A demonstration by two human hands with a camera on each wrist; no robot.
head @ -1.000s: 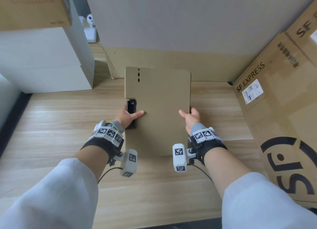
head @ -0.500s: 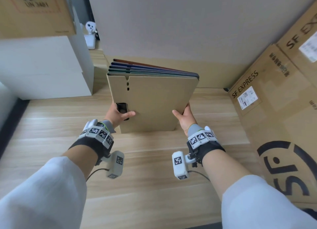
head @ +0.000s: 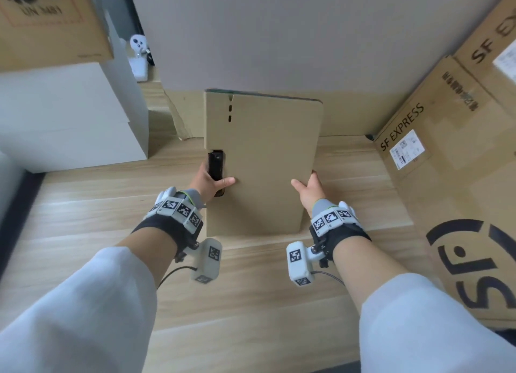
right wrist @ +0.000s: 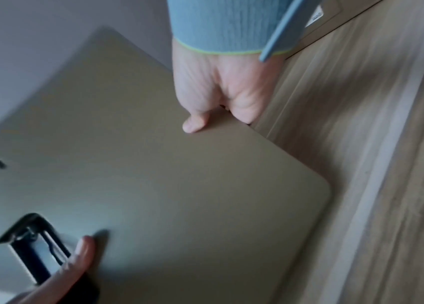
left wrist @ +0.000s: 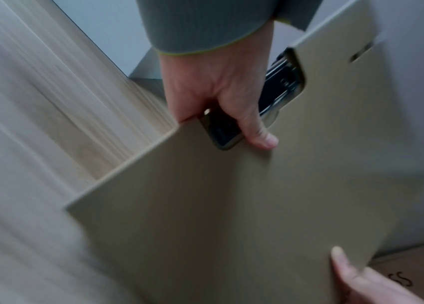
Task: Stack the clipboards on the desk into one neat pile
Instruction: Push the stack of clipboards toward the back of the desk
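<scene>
A pile of clipboards [head: 262,160] with a tan board on top is held between both hands over the wooden desk [head: 83,227]. Only thin dark edges of the lower boards show at its far end. My left hand [head: 210,184] grips the left edge at the black metal clip [head: 215,164], thumb on the tan face [left wrist: 296,185]. My right hand [head: 305,190] grips the right edge, thumb on top [right wrist: 153,164], fingers hidden underneath. The wrist views are blurred; the clip [left wrist: 280,82] sits beside my left thumb [left wrist: 260,135].
White boxes [head: 64,116] with a brown carton [head: 47,21] on top stand at the left. SF Express cartons [head: 446,155] lean along the right side. A grey wall [head: 279,32] closes the back, with a small white device [head: 139,54] at the far left corner.
The pile was raised and tilted up half a second ago, showing the coloured edges of several boards. Now it has tipped back down, so its tan top faces me again.
</scene>
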